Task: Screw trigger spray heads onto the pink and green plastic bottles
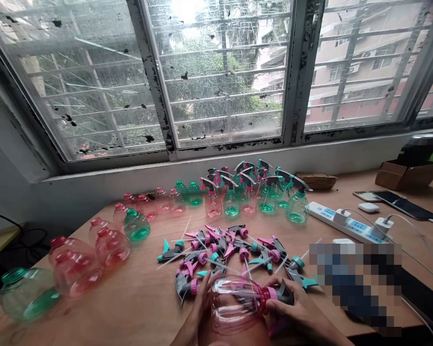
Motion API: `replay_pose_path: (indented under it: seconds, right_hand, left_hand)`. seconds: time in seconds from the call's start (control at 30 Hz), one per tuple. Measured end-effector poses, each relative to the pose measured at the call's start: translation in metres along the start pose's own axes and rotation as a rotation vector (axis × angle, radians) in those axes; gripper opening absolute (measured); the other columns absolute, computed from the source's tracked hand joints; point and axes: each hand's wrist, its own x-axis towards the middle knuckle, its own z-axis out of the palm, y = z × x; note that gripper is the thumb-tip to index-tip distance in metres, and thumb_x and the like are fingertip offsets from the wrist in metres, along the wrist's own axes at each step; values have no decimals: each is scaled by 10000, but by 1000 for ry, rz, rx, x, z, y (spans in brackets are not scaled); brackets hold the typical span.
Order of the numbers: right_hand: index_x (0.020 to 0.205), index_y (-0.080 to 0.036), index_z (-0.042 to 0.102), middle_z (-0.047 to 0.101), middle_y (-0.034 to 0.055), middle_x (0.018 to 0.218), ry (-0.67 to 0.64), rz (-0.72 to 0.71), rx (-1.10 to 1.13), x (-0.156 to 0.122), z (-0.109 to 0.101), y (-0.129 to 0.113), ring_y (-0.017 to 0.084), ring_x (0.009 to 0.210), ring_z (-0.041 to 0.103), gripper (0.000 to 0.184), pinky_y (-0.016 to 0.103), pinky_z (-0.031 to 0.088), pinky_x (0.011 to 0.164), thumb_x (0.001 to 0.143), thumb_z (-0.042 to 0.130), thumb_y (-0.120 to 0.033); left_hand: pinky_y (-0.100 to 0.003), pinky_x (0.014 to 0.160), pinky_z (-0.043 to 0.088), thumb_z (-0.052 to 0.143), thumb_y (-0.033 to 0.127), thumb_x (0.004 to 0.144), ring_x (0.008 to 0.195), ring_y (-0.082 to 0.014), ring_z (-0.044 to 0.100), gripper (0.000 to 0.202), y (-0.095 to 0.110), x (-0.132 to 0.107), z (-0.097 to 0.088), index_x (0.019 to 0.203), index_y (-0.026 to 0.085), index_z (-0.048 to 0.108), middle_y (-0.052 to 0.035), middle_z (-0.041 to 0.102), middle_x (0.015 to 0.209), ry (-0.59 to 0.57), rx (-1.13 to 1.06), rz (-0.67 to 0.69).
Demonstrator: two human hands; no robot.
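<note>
A clear pink spray bottle (234, 303) lies sideways low in the centre, close to me. My left hand (198, 312) wraps round its body. My right hand (296, 315) is closed on the grey and pink trigger head (277, 293) that sits at the bottle's neck. Just beyond my hands a pile of loose trigger heads (223, 252) with white dip tubes lies on the wooden table (137, 298).
Open pink and green bottles (108, 245) lie at the left. Several finished spray bottles (252, 197) stand by the window wall. A white power strip (346, 222) with plugs, a phone (406, 205), a cardboard box (397, 174) and a blurred patch are at the right.
</note>
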Motion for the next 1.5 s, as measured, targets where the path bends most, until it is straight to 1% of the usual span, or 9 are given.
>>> replay_pose_path:
  seconds: [0.17,0.3,0.5,0.7,0.93,1.13,1.27,1.33,1.5]
  right_hand:
    - [920,-203,675,759,8,723,-8,21,3,-2,2,-6,227,665,661,435,298,485,616,678,842,-524]
    - [852,-215,627,768,5,696,-33,22,25,-1,4,-8,221,644,678,433,295,493,611,684,827,-559]
    - [829,-210,646,772,7,697,4,27,-24,-2,1,-5,241,683,702,432,312,503,647,708,801,-594]
    - [774,-175,639,763,40,612,-108,98,185,-1,3,0,212,566,695,456,292,489,577,741,777,-608]
    - [794,-159,665,773,43,602,-140,82,163,-1,2,1,188,545,690,419,263,466,560,766,786,-559]
    - [785,-165,658,759,33,596,-136,83,135,0,2,1,182,531,667,427,262,459,549,762,776,-575]
    - [785,-179,660,702,-5,561,-88,52,69,-1,2,-1,173,514,617,420,255,424,515,742,784,-578]
    - [754,-183,667,664,-17,585,-39,13,29,-1,2,-1,172,550,589,425,254,419,520,699,813,-579]
    - [763,-181,680,621,-25,607,-21,41,5,-2,1,-1,162,578,544,422,249,412,542,709,804,-581]
  left_hand:
    - [-546,1204,327,738,494,852,1518,-399,267,843,10,3,7,1538,391,258,-73,195,1694,11,-78,-32]
    - [-527,1229,304,628,470,942,1544,-373,195,727,13,2,7,1553,389,242,-50,222,1690,61,20,-12]
    - [-568,1234,246,782,502,811,1552,-402,95,961,10,0,5,1558,379,191,-78,145,1703,-12,-133,-47]
    - [-522,1186,372,655,406,939,1522,-391,260,674,3,-2,6,1511,448,303,-7,73,1718,38,-41,8]
    - [-583,1230,225,761,537,810,1537,-400,198,933,2,-2,0,1555,372,225,-85,200,1688,15,30,40]
    - [-503,1240,259,581,417,977,1563,-341,129,603,1,-4,1,1518,408,314,-21,151,1705,59,111,58]
    - [-553,1251,183,761,500,828,1559,-365,130,906,5,-3,-1,1546,409,216,-50,156,1705,-6,51,17]
    - [-574,1254,136,761,538,811,1559,-370,119,939,7,-2,-1,1553,388,207,-67,157,1704,-12,31,8]
    - [-533,1258,171,672,458,914,1566,-352,99,681,8,-3,3,1506,411,339,-32,156,1704,59,87,28]
